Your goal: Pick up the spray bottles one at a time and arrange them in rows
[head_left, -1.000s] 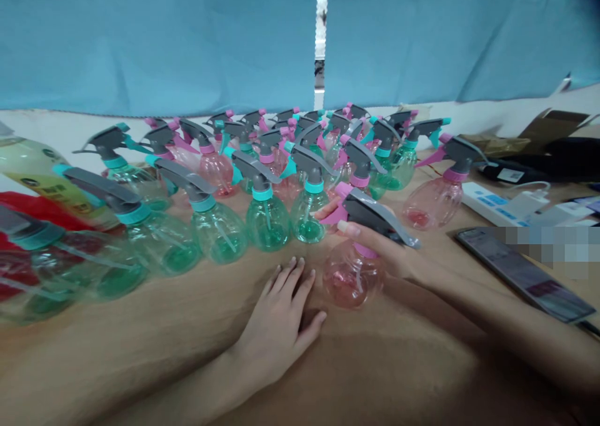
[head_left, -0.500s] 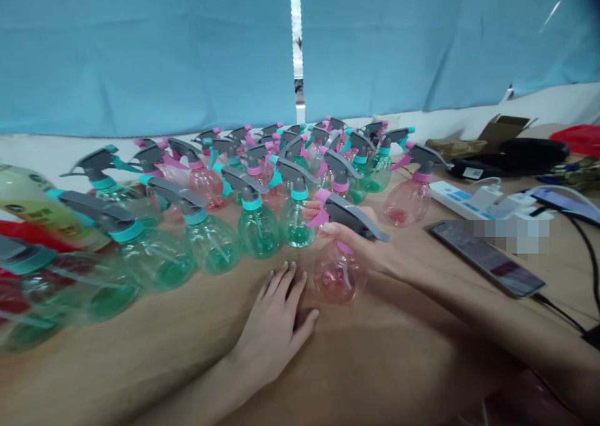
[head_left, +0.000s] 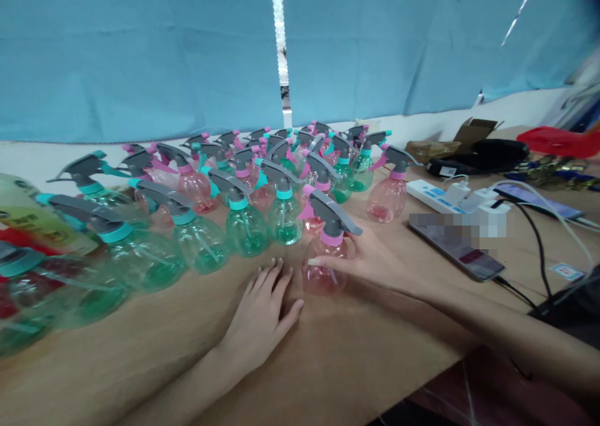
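My right hand [head_left: 375, 260] is around the round body of a pink spray bottle [head_left: 322, 281], its thumb across the near side and its other fingers hidden behind. The bottle stands upright on the table, its grey trigger head with pink nozzle pointing left. Palm down on the tabletop lies my left hand [head_left: 262, 310], fingers stretched out and holding nothing, just left of that bottle. A green spray bottle [head_left: 285, 226] stands beyond my left fingertips, and another green one [head_left: 247, 229] is beside it. To the right of my right hand's bottle, farther back, is a second pink spray bottle [head_left: 387, 198].
Many more pink and green spray bottles crowd the back and left of the wooden table [head_left: 356, 363]. At right are a phone [head_left: 454, 251], a white power strip [head_left: 429, 196] with plugs and cables, and a red item [head_left: 557, 142]. A blue curtain [head_left: 187, 57] hangs behind.
My right hand has gone from the bottle's neck, under the trigger head, down to its body. My left hand stays on the table. The view has turned slightly to the right.
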Demonstrator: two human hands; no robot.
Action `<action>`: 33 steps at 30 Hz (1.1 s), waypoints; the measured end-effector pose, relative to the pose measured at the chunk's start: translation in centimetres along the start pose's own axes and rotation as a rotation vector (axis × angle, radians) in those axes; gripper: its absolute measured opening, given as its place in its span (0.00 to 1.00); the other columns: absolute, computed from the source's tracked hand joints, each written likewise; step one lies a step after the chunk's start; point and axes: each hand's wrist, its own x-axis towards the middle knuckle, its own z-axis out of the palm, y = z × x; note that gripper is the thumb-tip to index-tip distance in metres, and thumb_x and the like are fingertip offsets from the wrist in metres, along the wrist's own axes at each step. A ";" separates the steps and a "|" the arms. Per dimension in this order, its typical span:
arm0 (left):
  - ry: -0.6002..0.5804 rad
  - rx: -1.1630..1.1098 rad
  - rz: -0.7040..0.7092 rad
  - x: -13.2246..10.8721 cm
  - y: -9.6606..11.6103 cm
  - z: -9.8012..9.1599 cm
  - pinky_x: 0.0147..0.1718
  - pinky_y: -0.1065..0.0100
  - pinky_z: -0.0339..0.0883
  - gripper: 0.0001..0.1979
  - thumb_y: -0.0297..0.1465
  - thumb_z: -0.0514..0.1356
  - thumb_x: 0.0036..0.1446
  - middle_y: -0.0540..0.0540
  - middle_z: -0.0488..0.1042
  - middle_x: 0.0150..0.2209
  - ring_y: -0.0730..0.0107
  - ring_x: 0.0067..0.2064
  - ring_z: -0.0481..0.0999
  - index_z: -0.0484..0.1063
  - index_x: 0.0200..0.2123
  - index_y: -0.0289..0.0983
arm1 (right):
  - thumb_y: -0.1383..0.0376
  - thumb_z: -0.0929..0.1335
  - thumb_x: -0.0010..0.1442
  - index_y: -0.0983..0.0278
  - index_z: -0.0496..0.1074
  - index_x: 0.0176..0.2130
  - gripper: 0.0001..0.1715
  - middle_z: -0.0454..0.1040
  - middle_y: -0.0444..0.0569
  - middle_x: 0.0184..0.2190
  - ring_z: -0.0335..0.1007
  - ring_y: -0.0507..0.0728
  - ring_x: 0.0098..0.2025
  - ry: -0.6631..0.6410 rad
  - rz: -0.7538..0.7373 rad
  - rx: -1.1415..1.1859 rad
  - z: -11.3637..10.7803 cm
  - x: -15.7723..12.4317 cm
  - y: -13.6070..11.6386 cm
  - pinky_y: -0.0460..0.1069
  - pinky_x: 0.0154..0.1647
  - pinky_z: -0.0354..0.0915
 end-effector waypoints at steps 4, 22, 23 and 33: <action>0.027 -0.018 -0.007 0.3 -0.1 0.0 0.57 0.49 0.58 0.25 0.42 0.48 0.67 0.34 0.63 0.61 0.50 0.61 0.62 0.63 0.58 0.32 | 0.51 0.71 0.54 0.57 0.72 0.47 0.22 0.77 0.48 0.43 0.73 0.62 0.45 0.005 0.051 -0.080 -1.3 -1.2 0.0 0.57 0.46 0.68; -0.012 -0.099 0.126 8.6 6.1 2.4 0.58 0.47 0.56 0.21 0.37 0.51 0.66 0.34 0.64 0.60 0.50 0.62 0.60 0.64 0.57 0.32 | 0.49 0.69 0.56 0.64 0.68 0.38 0.22 0.73 0.51 0.33 0.69 0.60 0.35 0.248 0.036 -0.290 -6.0 0.7 9.4 0.54 0.35 0.64; -0.018 -0.103 0.127 9.0 6.3 2.4 0.58 0.47 0.56 0.21 0.37 0.51 0.66 0.35 0.64 0.60 0.50 0.62 0.61 0.64 0.58 0.32 | 0.48 0.69 0.55 0.65 0.68 0.38 0.23 0.73 0.51 0.33 0.69 0.60 0.35 0.252 0.054 -0.297 -5.8 1.2 9.6 0.54 0.35 0.65; -0.072 -0.101 0.138 9.8 6.7 2.4 0.59 0.47 0.55 0.22 0.36 0.53 0.66 0.34 0.62 0.62 0.50 0.64 0.58 0.62 0.59 0.31 | 0.52 0.70 0.55 0.65 0.70 0.44 0.22 0.75 0.56 0.40 0.73 0.66 0.43 0.262 0.168 -0.273 -5.6 4.3 10.2 0.57 0.44 0.65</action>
